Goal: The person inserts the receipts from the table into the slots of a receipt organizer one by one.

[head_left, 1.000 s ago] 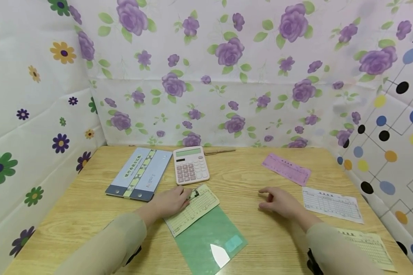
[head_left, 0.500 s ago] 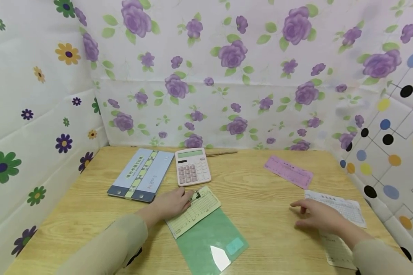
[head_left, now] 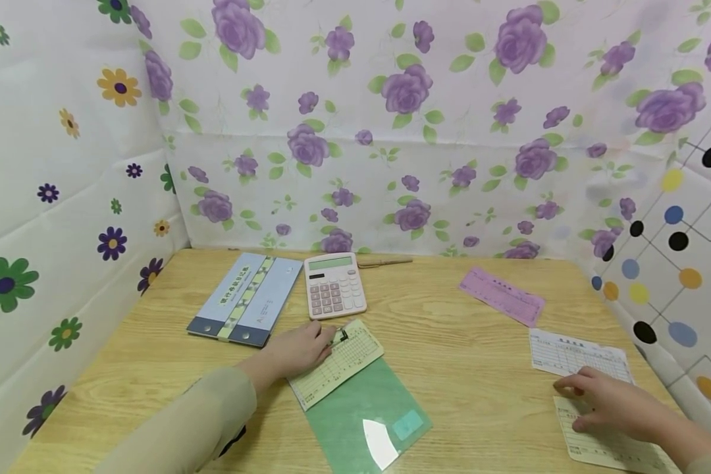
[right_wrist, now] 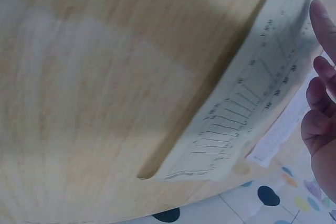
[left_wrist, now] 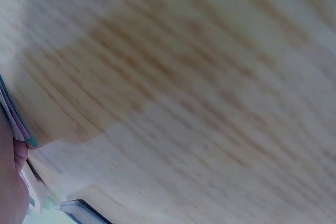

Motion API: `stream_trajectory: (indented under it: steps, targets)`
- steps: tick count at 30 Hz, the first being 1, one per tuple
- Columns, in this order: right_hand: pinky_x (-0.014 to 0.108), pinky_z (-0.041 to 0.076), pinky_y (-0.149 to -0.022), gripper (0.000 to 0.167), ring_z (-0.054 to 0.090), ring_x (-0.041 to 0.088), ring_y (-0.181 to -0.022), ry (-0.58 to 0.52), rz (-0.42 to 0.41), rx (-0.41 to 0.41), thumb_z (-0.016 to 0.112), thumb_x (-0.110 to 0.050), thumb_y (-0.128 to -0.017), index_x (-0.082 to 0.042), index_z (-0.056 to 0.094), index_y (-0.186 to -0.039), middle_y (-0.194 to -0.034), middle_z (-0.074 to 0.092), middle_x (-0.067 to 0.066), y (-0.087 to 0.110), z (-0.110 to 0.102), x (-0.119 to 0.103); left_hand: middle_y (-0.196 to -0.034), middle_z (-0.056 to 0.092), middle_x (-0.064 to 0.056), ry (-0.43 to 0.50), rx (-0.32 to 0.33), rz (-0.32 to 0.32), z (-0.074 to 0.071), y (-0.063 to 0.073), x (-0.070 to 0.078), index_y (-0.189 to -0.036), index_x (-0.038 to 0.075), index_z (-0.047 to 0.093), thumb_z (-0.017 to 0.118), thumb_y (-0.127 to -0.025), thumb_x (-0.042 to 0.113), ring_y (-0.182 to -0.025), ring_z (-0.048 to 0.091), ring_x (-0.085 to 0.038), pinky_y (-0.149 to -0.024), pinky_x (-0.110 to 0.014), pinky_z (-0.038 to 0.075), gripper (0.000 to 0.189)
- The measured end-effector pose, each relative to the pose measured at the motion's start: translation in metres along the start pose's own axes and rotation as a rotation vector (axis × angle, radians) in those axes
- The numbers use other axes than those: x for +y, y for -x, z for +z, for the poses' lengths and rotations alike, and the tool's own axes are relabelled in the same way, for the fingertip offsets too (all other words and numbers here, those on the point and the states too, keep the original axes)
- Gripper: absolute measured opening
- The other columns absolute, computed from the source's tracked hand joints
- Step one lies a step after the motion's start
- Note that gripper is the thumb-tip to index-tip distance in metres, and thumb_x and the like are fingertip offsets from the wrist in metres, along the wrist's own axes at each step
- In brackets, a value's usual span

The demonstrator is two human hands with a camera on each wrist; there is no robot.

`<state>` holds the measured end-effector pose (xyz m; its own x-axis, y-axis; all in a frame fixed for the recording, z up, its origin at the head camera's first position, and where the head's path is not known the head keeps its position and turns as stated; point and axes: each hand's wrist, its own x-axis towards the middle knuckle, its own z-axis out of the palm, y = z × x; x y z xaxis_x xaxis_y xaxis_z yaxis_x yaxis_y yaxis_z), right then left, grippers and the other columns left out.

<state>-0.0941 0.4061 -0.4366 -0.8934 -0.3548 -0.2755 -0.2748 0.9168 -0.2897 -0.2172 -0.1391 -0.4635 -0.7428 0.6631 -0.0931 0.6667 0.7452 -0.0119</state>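
Note:
In the head view my left hand [head_left: 299, 350] lies over the left end of a clipped stack of form slips [head_left: 345, 368], fingers bent around it by the black binder clip [head_left: 342, 336]. The stack's yellow top slip is printed with a grid, and it lies across the upper part of a green plastic folder [head_left: 355, 411]. At the right my right hand [head_left: 619, 403] hovers over a loose yellow slip [head_left: 604, 447], thumb and index finger apart. The right wrist view shows that yellow slip [right_wrist: 226, 124] beside my fingers, nothing held between them.
A white slip [head_left: 575, 352] and a pink slip [head_left: 503, 296] lie farther back at the right. Behind the stack are a pink calculator [head_left: 334, 286], a blue account book [head_left: 249, 296] and a thin brown stick-like item [head_left: 385, 261]. Patterned cloth walls enclose the table [head_left: 450, 382].
My right hand has moved right and towards the near right corner, from bare tabletop to over the yellow slip. My left hand has stayed on the clipped stack. The view has shifted slightly.

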Motion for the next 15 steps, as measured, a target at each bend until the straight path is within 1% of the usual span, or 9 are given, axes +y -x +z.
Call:
stream_trajectory:
  steps: [2, 5, 8, 13, 15]
  targets:
    - [0.031, 0.048, -0.069, 0.072, 0.054, 0.011, -0.088, -0.004, -0.03, 0.023, 0.068, -0.061, -0.07, -0.013, 0.059, -0.122, -0.101, 0.052, -0.001, 0.001, 0.004, 0.003, -0.091, 0.044, 0.0, -0.003, 0.0, 0.004, 0.0, 0.0, 0.0, -0.142, 0.015, 0.039, 0.04, -0.099, 0.04, -0.068, 0.042, -0.01, -0.056, -0.027, 0.039, 0.049]
    - [0.027, 0.045, -0.066, 0.076, 0.048, 0.005, -0.082, -0.049, -0.057, 0.051, 0.069, -0.058, -0.073, -0.009, 0.053, -0.13, -0.098, 0.05, -0.003, -0.002, 0.01, 0.001, -0.09, 0.044, 0.0, -0.009, 0.006, 0.012, 0.0, 0.0, 0.0, -0.142, 0.015, 0.039, 0.04, -0.1, 0.04, -0.068, 0.042, -0.01, -0.056, -0.027, 0.039, 0.049]
    - [0.026, 0.041, -0.063, 0.081, 0.043, 0.003, -0.077, -0.092, -0.054, 0.064, 0.069, -0.057, -0.074, -0.008, 0.047, -0.135, -0.094, 0.047, -0.003, -0.009, 0.014, -0.006, -0.09, 0.043, 0.0, -0.017, 0.018, 0.017, -0.001, 0.0, 0.0, -0.141, 0.014, 0.039, 0.04, -0.1, 0.039, -0.069, 0.042, -0.01, -0.057, -0.027, 0.039, 0.048]
    - [0.026, 0.041, -0.063, 0.082, 0.043, 0.004, -0.077, -0.067, -0.025, 0.091, 0.069, -0.06, -0.071, -0.012, 0.048, -0.135, -0.094, 0.047, -0.006, -0.022, 0.014, -0.023, -0.09, 0.044, -0.001, -0.011, 0.021, 0.013, -0.002, 0.001, 0.001, -0.14, 0.014, 0.04, 0.04, -0.1, 0.039, -0.069, 0.042, -0.011, -0.057, -0.028, 0.04, 0.048]
    - [0.027, 0.041, -0.063, 0.081, 0.044, 0.005, -0.077, -0.065, -0.03, 0.1, 0.069, -0.059, -0.071, -0.012, 0.049, -0.134, -0.094, 0.048, -0.006, -0.027, 0.014, -0.029, -0.091, 0.045, -0.001, -0.009, 0.019, 0.011, -0.002, 0.001, 0.002, -0.14, 0.014, 0.04, 0.04, -0.1, 0.039, -0.069, 0.042, -0.011, -0.057, -0.028, 0.04, 0.048]
